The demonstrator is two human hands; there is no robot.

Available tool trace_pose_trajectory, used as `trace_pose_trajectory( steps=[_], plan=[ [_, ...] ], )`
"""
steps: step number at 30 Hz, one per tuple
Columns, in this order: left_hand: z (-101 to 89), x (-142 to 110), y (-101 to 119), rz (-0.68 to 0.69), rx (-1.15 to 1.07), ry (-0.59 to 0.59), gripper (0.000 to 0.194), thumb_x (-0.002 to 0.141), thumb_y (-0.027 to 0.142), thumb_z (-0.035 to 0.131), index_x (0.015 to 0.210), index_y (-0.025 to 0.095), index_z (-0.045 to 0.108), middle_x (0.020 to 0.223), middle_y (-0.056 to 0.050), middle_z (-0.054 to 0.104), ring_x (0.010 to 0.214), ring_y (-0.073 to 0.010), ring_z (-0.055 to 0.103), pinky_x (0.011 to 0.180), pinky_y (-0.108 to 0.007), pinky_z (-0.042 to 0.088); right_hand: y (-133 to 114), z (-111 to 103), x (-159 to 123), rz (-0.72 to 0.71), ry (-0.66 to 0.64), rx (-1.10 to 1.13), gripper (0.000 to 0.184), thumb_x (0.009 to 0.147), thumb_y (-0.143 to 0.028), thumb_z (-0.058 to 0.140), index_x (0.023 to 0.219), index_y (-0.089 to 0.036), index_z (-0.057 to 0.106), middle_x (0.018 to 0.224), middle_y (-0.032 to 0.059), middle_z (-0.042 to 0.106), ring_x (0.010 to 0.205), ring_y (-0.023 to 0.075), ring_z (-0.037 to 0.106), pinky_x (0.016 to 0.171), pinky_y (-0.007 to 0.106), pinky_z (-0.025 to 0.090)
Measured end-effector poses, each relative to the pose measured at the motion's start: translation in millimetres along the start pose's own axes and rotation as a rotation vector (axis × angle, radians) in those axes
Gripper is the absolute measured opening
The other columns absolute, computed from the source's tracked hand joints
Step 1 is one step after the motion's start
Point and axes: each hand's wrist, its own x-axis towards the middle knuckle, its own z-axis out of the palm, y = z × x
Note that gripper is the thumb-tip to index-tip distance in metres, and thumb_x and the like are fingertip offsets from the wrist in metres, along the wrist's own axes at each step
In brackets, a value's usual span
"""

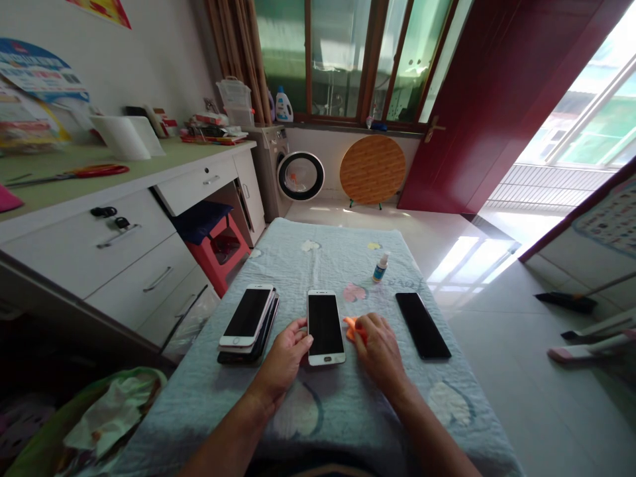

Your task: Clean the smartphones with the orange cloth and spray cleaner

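A white phone (325,326) lies face up in the middle of a table covered by a pale blue cloth (318,265). My left hand (284,356) rests at its left edge, fingers loosely curled, thumb and fingertips touching the phone's side. My right hand (378,344) lies just right of the phone, fingers closed over an orange cloth (352,326) that pokes out at the fingertips. A stack of phones (248,322), a white one on top, lies to the left. A black phone (423,324) lies to the right. A small spray bottle (381,267) stands behind.
A long desk with drawers (124,232) runs along the left, a red stool (218,248) tucked under it. A washing machine (293,173) and round wooden tabletop (372,169) stand at the far wall. A green bag (94,414) sits at the lower left. Brooms (576,301) lie on the right floor.
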Motion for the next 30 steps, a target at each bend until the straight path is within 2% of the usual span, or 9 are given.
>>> trace_pose_trajectory(
  steps=[2,6,11,16,18,22,26,30],
  plan=[
    [-1.1,-3,0,0.007,-0.027,-0.014,0.057,0.071,0.032,0.072,0.122,0.015,0.052,0.089,-0.005,0.070,0.079,-0.0203,0.067,0.069,-0.029,0.049,0,0,-2,-0.011,-0.019,-0.073,0.013,0.087,-0.026,0.056,0.081,-0.023,0.067,0.096,0.0058,0.063,0.093,0.0231,0.054,0.082,0.037,0.038],
    [-0.2,-5,-3,0.001,-0.046,-0.071,0.058,0.072,0.032,0.072,0.123,0.016,0.050,0.089,-0.005,0.070,0.078,-0.0192,0.067,0.069,-0.028,0.047,-3,-10,-4,0.011,0.058,-0.086,0.018,0.088,-0.027,0.056,0.091,-0.028,0.073,0.117,0.0058,0.060,0.113,0.0292,0.047,0.094,0.047,0.032],
    [7.7,-1,-7,0.012,0.004,-0.085,0.049,0.076,0.030,0.067,0.119,0.016,0.051,0.084,-0.002,0.068,0.066,-0.0138,0.062,0.061,-0.025,0.042,-19,-21,-10,-0.021,0.137,-0.026,0.026,0.089,-0.033,0.053,0.108,-0.021,0.066,0.114,0.0101,0.061,0.109,0.0285,0.051,0.096,0.046,0.037],
    [27.3,3,-1,0.011,0.010,-0.068,0.046,0.069,0.028,0.070,0.109,0.019,0.051,0.082,-0.001,0.068,0.067,-0.0134,0.062,0.061,-0.023,0.042,-32,-13,-21,-0.032,0.086,-0.010,0.070,0.074,-0.049,0.070,0.132,-0.016,0.046,0.114,0.0140,0.059,0.107,0.0329,0.054,0.093,0.048,0.043],
    [36.1,4,2,0.011,-0.036,-0.093,0.046,0.067,0.027,0.071,0.107,0.019,0.050,0.083,-0.001,0.068,0.071,-0.0154,0.065,0.066,-0.026,0.045,-33,-10,-23,-0.017,0.100,-0.020,0.077,0.072,-0.051,0.072,0.134,-0.017,0.041,0.116,0.0150,0.058,0.109,0.0348,0.053,0.092,0.049,0.044],
    [50.1,6,1,0.020,-0.053,-0.133,0.043,0.067,0.022,0.070,0.105,0.018,0.050,0.084,-0.002,0.070,0.076,-0.0174,0.067,0.070,-0.027,0.047,-31,-11,-24,0.017,0.158,-0.050,0.072,0.074,-0.041,0.070,0.134,-0.017,0.038,0.115,0.0160,0.057,0.110,0.0355,0.054,0.093,0.050,0.045],
    [59.8,9,-3,0.061,-0.029,-0.199,0.043,0.072,0.022,0.068,0.111,0.019,0.048,0.090,-0.004,0.070,0.083,-0.0187,0.067,0.073,-0.028,0.047,-28,-14,-24,0.071,0.223,-0.074,0.069,0.074,-0.031,0.065,0.134,-0.015,0.036,0.117,0.0172,0.057,0.113,0.0358,0.052,0.095,0.052,0.044],
    [60.7,12,-4,0.166,0.141,-0.305,0.036,0.083,0.032,0.060,0.116,0.019,0.052,0.100,-0.006,0.070,0.090,-0.0195,0.065,0.080,-0.031,0.047,-17,-18,-24,0.113,0.282,-0.026,0.069,0.075,-0.031,0.063,0.136,-0.014,0.035,0.121,0.0183,0.056,0.115,0.0341,0.053,0.097,0.049,0.044]
  ],
)
